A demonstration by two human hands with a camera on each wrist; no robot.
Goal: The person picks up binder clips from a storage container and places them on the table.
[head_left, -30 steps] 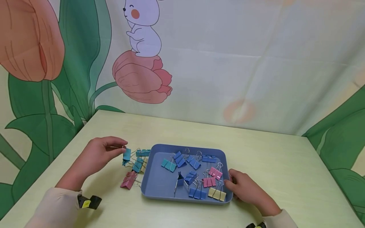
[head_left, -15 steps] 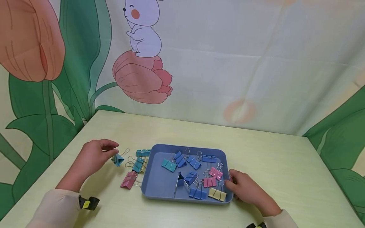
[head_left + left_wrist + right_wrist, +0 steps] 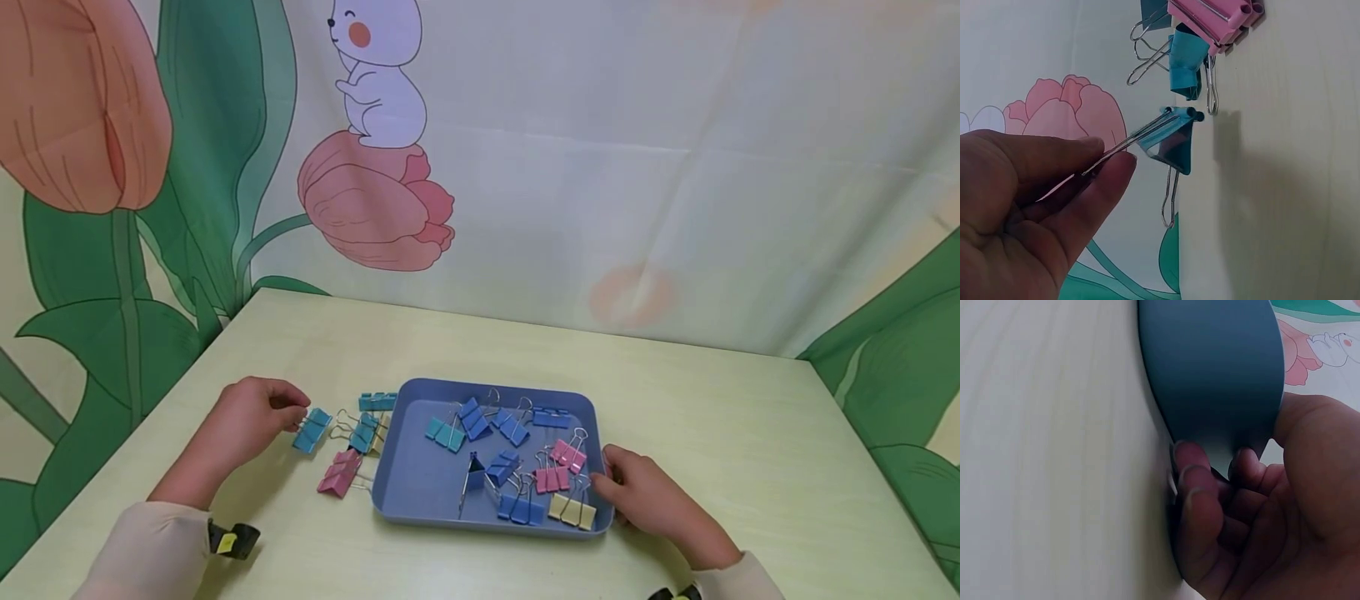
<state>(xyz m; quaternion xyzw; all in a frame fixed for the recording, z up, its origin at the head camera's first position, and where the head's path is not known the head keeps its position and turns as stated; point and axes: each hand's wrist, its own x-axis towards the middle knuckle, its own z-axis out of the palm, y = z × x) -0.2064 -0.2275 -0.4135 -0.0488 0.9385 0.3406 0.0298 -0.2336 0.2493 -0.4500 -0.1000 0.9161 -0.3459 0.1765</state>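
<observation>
Between thumb and fingers my left hand pinches a wire handle of a teal binder clip. In the left wrist view that clip hangs from one handle, its other handle pointing away. Just right of it on the table lie more clips: a pink one, a teal one, another teal one and a partly hidden yellow one. My right hand grips the right end of a blue tray, fingers curled under the rim and thumb on top.
Inside the tray lie several blue clips, a teal clip, two pink clips and a yellow clip. The pale table meets a printed curtain at its back edge.
My left hand has drawn the teal binder clip left and toward me, away from the other clips. The clip has turned in the pinch. My right hand and the tray have stayed put.
</observation>
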